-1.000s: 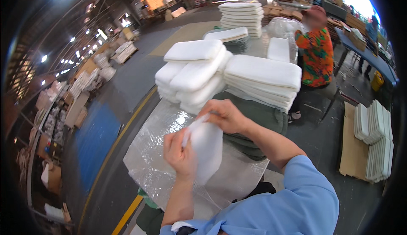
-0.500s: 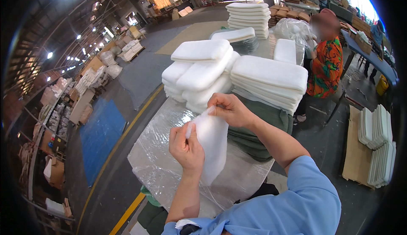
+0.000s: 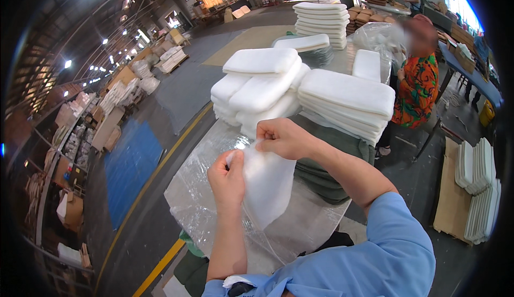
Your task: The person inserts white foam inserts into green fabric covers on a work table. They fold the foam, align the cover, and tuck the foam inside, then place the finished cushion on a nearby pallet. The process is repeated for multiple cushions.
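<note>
A soft white padding sheet (image 3: 269, 187) hangs between my two hands above the plastic-covered table (image 3: 184, 190). My left hand (image 3: 226, 178) pinches its upper left edge between thumb and fingers. Higher up and further right, my right hand (image 3: 285, 139) grips the top edge, its fingertips curled over it. The sheet's lower end hangs down near the table top. Just beyond my hands is a pile of folded white pads (image 3: 259, 85). A stack of flat white pads (image 3: 347, 98) lies to its right, above folded dark green cloth (image 3: 326, 176).
A taller white pad stack (image 3: 321, 24) stands at the far end of the table. At the right sits a person in a patterned shirt (image 3: 417, 91). More white pads (image 3: 482, 190) stand on cardboard on the floor. A blue sheet (image 3: 131, 171) lies on the floor at left.
My hands have spread slightly apart along the sheet's top edge, the left one shifting a little left. The whole view has shifted slightly, so the surroundings appear further right.
</note>
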A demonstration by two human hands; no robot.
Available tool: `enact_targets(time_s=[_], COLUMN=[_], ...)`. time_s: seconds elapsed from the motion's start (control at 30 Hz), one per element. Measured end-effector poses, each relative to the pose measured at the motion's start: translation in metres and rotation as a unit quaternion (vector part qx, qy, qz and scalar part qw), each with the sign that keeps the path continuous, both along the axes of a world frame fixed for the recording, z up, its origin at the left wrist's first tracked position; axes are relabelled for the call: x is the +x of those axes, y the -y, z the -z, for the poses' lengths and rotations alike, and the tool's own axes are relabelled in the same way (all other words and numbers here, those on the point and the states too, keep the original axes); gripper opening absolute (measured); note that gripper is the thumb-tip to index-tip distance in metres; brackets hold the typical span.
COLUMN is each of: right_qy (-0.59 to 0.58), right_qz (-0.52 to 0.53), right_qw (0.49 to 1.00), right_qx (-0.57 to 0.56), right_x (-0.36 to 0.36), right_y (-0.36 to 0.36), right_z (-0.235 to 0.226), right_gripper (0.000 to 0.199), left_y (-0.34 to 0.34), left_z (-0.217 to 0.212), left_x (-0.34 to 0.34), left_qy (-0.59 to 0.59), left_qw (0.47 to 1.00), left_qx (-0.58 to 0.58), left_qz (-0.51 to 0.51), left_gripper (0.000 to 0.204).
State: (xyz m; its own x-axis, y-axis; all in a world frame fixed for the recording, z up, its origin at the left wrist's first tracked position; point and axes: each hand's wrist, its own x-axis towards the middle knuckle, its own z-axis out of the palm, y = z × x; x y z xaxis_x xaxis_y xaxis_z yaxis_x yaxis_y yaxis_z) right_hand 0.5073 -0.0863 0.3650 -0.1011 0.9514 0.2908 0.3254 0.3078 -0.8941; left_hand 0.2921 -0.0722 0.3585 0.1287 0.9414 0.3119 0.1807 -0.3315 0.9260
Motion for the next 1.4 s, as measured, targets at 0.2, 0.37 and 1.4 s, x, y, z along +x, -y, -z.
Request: enact_targets(time_s=[0.2,0.37,1.4], right_qy=[0.077,0.091,-0.572], right_qz=[-0.033,-0.057,0.161], right_qw=[0.996,0.993,0.802], right_qx=[-0.035,-0.051,0.059], right_x=[-0.015,-0.026,0.039], right_y=[-0.013,-0.021,-0.030], right_z=[-0.012,-0.020,0.152], right_gripper=[0.020,0.021,0.061], left_y=[-0.013,0.015,0.049], left_z=[-0.010,-0.044,0.008], left_x=[-0.026,-0.025,0.061], left_qy=[0.000,-0.252,-0.174], left_qw=[0.989,0.943,0.965], left_qx=[-0.099,0.204,0.085], left_qz=[0.109,-0.074,0.178], left_gripper=[0.017,0.026,0.109])
